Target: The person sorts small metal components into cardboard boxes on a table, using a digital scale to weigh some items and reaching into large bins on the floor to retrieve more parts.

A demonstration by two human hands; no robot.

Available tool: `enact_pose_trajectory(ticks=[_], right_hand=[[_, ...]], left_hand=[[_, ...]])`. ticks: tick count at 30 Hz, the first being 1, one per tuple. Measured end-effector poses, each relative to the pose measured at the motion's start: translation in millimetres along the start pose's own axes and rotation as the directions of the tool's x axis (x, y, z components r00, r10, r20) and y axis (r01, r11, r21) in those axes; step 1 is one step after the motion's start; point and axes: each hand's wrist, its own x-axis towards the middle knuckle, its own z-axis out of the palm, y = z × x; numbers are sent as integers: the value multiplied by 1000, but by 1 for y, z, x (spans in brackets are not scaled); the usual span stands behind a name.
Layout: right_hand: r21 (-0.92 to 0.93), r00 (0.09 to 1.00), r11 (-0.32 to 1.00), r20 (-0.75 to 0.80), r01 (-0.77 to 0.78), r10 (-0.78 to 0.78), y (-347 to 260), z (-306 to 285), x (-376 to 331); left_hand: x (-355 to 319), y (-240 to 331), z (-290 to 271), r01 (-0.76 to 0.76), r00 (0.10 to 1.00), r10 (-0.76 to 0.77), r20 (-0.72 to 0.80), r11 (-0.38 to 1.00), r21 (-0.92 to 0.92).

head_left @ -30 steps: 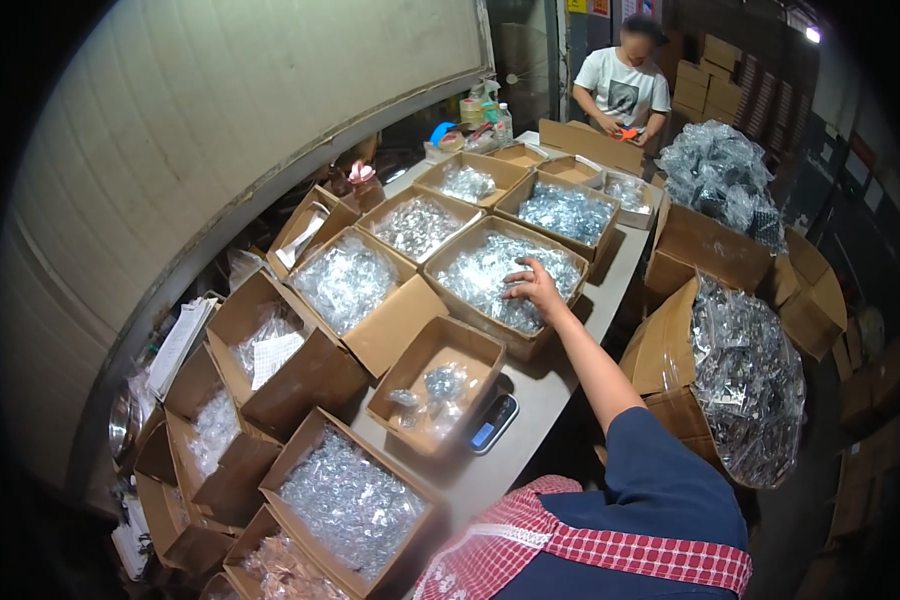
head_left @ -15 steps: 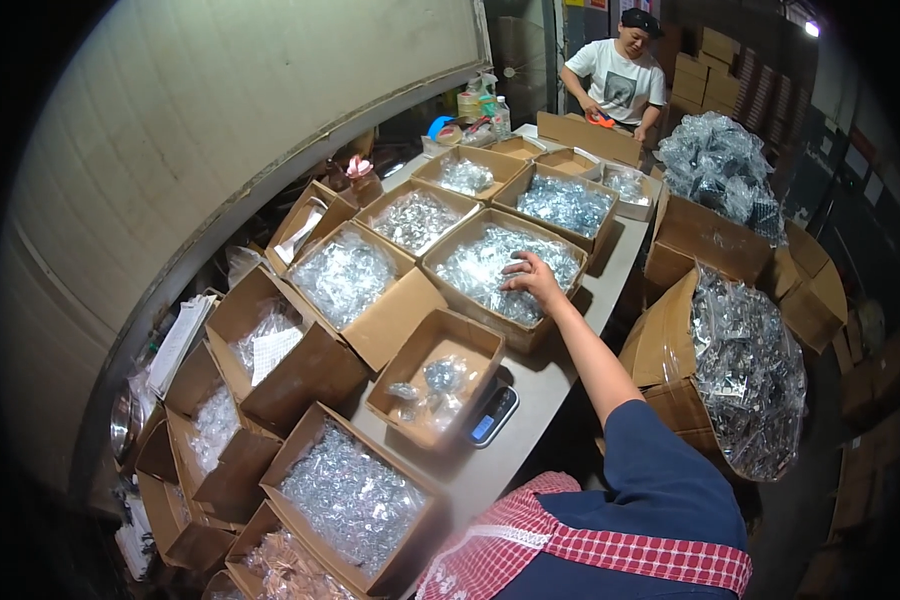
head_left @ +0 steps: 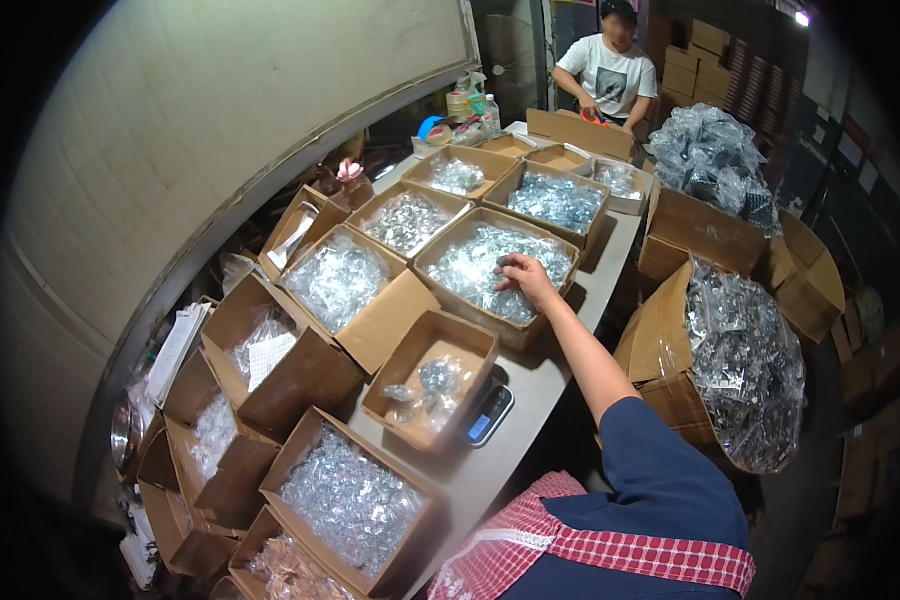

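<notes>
My right hand [head_left: 528, 280] reaches over a cardboard box [head_left: 542, 335] filled with clear plastic bags of small shiny metal parts [head_left: 470, 258]. Its fingers are bent down together at the surface of the bags; whatever is between the fingertips is too small to make out. Closer to me stands a smaller cardboard box [head_left: 390, 412] holding a few small clear bags of metal parts [head_left: 438, 378]. Beside it on the table lies a small scale [head_left: 491, 415] with a lit blue display. My left hand is out of sight.
Boxes of bagged parts [head_left: 335, 280] crowd the table's left side, and one of loose metal pieces [head_left: 350, 495] sits near me. Right of the table, a big carton [head_left: 660, 330] overflows with bagged metal parts. A person [head_left: 610, 80] stands at the far end, holding something orange.
My right hand stays over the same box, its fingers now bent lower and closer together. The whole view has shifted slightly.
</notes>
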Motion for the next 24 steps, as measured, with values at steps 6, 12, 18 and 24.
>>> enact_pose_trajectory(ticks=[6,12,18,24], right_hand=[[34,1000,999,-1,-7,7,-2,5,-3],[4,1000,1000,-10,0,0,-4,7,-4],[-11,1000,1000,2,-7,7,2,3,-1],[-28,1000,1000,7,-10,11,4,3,0]], left_hand=[[-4,0,-2,8,1000,-8,0,1000,-19],[-11,-2,-4,20,1000,-20,-2,999,-41],[-18,-8,-8,32,999,-33,-9,997,-63],[-30,-13,-13,44,999,-45,-17,996,-79]])
